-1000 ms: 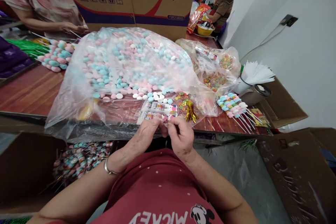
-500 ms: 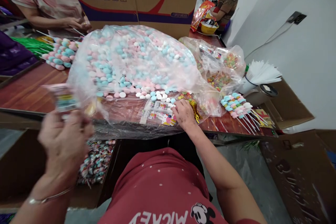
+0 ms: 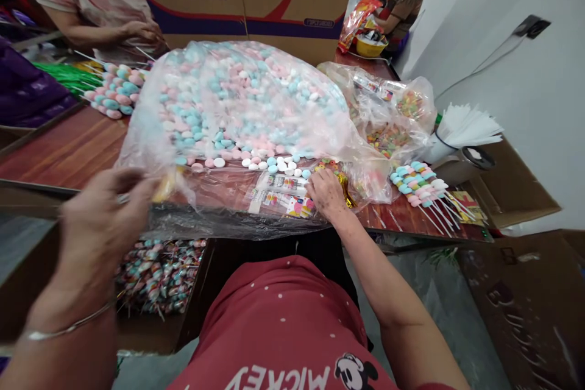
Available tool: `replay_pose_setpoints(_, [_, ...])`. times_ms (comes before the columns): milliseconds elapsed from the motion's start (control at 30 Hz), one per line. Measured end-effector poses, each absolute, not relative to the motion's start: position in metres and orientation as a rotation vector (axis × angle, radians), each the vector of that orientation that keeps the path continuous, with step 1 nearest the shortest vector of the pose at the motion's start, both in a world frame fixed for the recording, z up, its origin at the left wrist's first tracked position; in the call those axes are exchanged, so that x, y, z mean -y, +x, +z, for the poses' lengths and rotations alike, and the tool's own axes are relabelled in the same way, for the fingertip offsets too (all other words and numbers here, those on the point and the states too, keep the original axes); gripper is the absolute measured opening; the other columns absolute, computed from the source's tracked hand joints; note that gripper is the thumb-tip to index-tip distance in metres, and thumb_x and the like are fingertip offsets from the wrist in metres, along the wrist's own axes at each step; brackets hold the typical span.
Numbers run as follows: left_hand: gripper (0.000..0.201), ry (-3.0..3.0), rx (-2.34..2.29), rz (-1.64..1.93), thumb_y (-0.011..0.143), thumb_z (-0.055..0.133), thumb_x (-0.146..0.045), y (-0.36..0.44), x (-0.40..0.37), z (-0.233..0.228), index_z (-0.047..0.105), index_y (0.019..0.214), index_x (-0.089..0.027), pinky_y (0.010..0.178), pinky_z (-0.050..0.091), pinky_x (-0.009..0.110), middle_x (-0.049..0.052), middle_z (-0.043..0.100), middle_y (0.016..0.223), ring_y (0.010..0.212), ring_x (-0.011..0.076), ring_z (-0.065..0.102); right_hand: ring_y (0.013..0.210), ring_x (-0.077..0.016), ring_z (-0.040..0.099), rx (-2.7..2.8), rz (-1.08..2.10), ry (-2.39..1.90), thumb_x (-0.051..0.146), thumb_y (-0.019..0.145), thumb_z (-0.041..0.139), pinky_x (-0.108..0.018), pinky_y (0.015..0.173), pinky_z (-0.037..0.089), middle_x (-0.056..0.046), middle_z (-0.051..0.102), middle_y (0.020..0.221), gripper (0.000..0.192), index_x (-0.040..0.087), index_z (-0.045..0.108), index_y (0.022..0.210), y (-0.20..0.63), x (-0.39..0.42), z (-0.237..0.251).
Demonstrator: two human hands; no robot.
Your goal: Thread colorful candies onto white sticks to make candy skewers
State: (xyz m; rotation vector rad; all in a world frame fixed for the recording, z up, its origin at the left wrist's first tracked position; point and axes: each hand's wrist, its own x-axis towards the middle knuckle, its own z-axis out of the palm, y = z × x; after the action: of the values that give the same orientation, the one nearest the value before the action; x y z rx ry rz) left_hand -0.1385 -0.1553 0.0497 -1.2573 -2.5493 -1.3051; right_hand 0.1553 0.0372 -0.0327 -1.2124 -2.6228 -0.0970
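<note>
My left hand, a bracelet at its wrist, is over the table's left front edge. Its fingers are slightly blurred and stretched to the right, with no pack visible in them. My right hand rests with curled fingers at the right end of the printed clear wrappers; what its fingertips hold is hidden. Beside it are small ring candies and gold twist ties. Loose pink, white and blue candies spill from a large clear bag behind.
Candy skewers lie in stacks at right and left. White sticks stand in a cup beside a grey mug. Below is a carton of wrapped candies. Two people work beyond, near a big carton.
The small printed pack in my left hand is gone from sight, and that hand's fingers have stretched rightward. My right hand stays by the wrappers. The view has shifted slightly.
</note>
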Motion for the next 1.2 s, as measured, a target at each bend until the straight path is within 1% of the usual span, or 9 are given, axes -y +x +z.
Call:
replay_pose_setpoints(167, [0.030,-1.945,2.524,-1.617,0.081,0.058,-0.041,-0.078,0.081,0.022,0.065,0.098,-0.017,0.076,0.051,0.031,0.006,0.072,0.088,0.083,0.0216,0.067,0.087,-0.0232,0.048,2.644,-0.062,-1.172,0.015,0.092,0.049,-0.033,0.080,0.038,-0.010,0.063,0.088,0.019,0.016,0.066,0.082,0.154,-0.043,-0.038])
replay_pose_setpoints(300, [0.018,-2.265,2.133,-1.421,0.084,0.052,-0.027,-0.041,0.042,0.018,0.067,0.091,-0.019,0.088,0.046,0.037,0.009,0.071,0.094,0.093,0.0246,0.062,0.089,-0.0241,0.047,2.615,-0.084,-1.145,0.017,0.093,0.048,-0.035,0.081,0.036,-0.010,0.062,0.088,0.022,0.018,0.066,0.080,0.157,-0.038,-0.024])
replay_pose_setpoints(400, [0.012,-2.470,1.906,-1.241,0.080,0.060,-0.023,-0.023,0.018,0.017,0.066,0.089,-0.018,0.094,0.041,0.042,0.011,0.068,0.094,0.099,0.0280,0.057,0.092,-0.0245,0.046,2.569,-0.112,-1.083,0.023,0.096,0.044,-0.038,0.084,0.035,-0.009,0.062,0.091,0.024,0.020,0.065,0.084,0.163,-0.029,-0.010])
replay_pose_setpoints(533, [0.006,-2.677,2.060,-1.032,0.075,0.063,-0.018,-0.012,0.001,0.020,0.058,0.071,-0.017,0.071,0.041,0.033,0.003,0.058,0.067,0.072,0.0205,0.053,0.093,-0.0239,0.049,2.404,-0.015,-0.881,0.025,0.097,0.042,-0.040,0.086,0.037,-0.009,0.063,0.092,0.025,0.022,0.064,0.086,0.171,-0.022,-0.006])
replay_pose_setpoints(600, [0.009,-2.779,2.147,-1.089,0.074,0.060,-0.014,-0.012,0.002,0.024,0.055,0.067,-0.017,0.061,0.036,0.028,-0.001,0.053,0.061,0.062,0.0153,0.048,0.097,-0.0242,0.051,2.198,0.140,-0.860,0.029,0.093,0.050,-0.041,0.088,0.039,-0.011,0.063,0.101,0.016,0.020,0.062,0.097,0.175,-0.020,-0.009])
replay_pose_setpoints(700, [0.008,-2.882,2.183,-1.300,0.072,0.062,-0.016,-0.013,0.009,0.026,0.054,0.070,-0.017,0.057,0.033,0.025,-0.004,0.050,0.060,0.058,0.0120,0.045,0.090,-0.0206,0.056,1.885,0.567,-0.956,0.035,0.081,0.064,-0.037,0.080,0.046,-0.009,0.062,0.107,0.036,0.018,0.055,0.112,0.182,-0.017,-0.012])
replay_pose_setpoints(867, [0.019,-3.068,2.164,-1.590,0.070,0.067,-0.021,-0.010,0.020,0.019,0.051,0.080,-0.018,0.055,0.035,0.023,-0.006,0.049,0.062,0.057,0.0111,0.047,0.069,-0.0118,0.057,1.719,1.210,-0.922,0.034,0.079,0.063,-0.026,0.066,0.046,0.002,0.061,0.075,0.017,0.019,0.057,0.084,0.189,-0.007,-0.010])
replay_pose_setpoints(1033, [0.021,-3.077,2.041,-1.576,0.074,0.067,-0.028,-0.006,0.026,0.016,0.049,0.068,-0.018,0.052,0.031,0.021,-0.006,0.044,0.060,0.055,0.0087,0.040,0.071,-0.0125,0.062,1.484,1.465,-0.907,0.028,0.066,0.074,-0.026,0.067,0.049,0.003,0.066,0.080,0.049,0.022,0.054,0.110,0.192,0.000,-0.009])
replay_pose_setpoints(1200, [0.020,-3.135,2.029,-1.447,0.078,0.064,-0.029,-0.004,0.032,0.017,0.053,0.066,-0.017,0.051,0.031,0.021,-0.005,0.046,0.059,0.055,0.0088,0.040,0.076,-0.0144,0.061,1.754,1.259,-0.970,0.030,0.077,0.066,-0.029,0.075,0.048,0.001,0.068,0.081,0.015,0.018,0.068,0.086,0.196,0.005,-0.004])
